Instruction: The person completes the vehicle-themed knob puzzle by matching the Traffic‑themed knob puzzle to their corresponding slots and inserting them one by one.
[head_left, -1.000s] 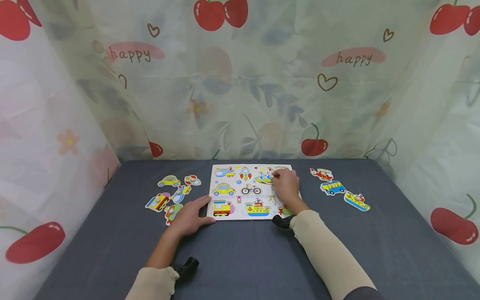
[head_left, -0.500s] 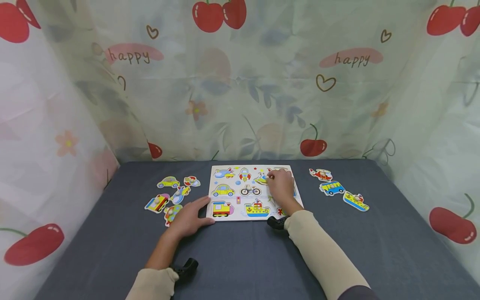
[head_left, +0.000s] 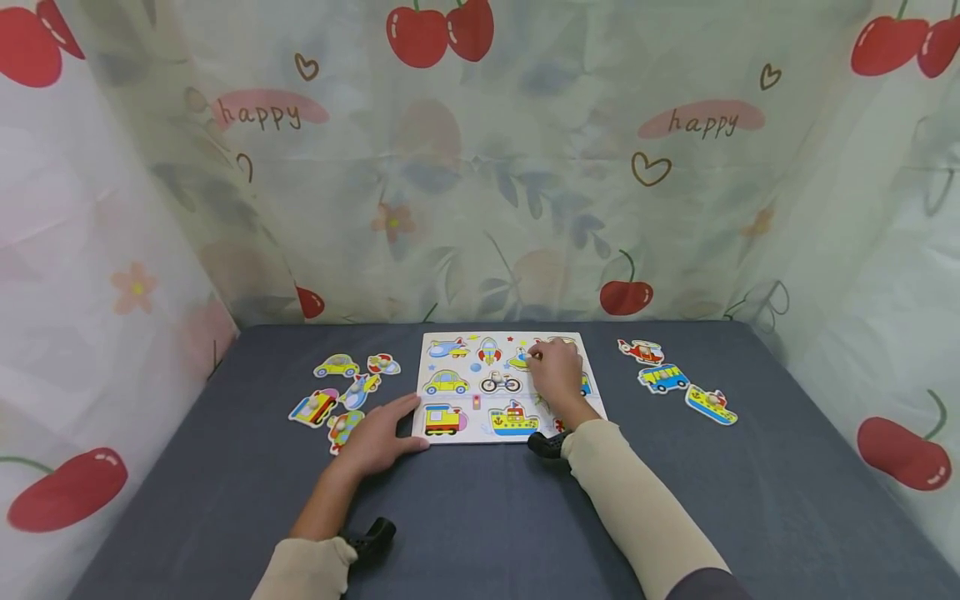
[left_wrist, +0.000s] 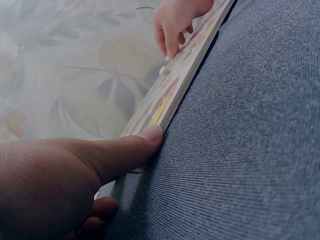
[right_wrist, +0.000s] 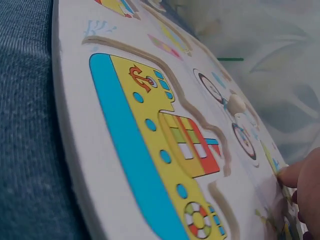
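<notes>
A white puzzle board (head_left: 465,440) with vehicle pictures lies on the dark cloth. My right hand (head_left: 558,373) is over its upper right part and pinches a small yellow puzzle piece (head_left: 517,362) at the slot there; the fingers partly hide the piece. My left hand (head_left: 377,435) rests against the board's left edge. Its thumb (left_wrist: 132,150) lies straight along the near corner in the left wrist view. A bicycle piece (head_left: 500,382) with a knob sits in its slot in the middle row. The ship slot (right_wrist: 145,125) fills much of the right wrist view.
Left of the board lie several loose pieces, among them a car (head_left: 337,365), an airplane (head_left: 360,390) and a train (head_left: 313,408). On the right are a helicopter (head_left: 642,351), a bus (head_left: 663,378) and a ship (head_left: 711,404). A printed curtain (head_left: 480,225) stands behind the table.
My right hand has moved a little to the left over the board with the yellow puzzle piece. The left hand has stayed at the board's edge.
</notes>
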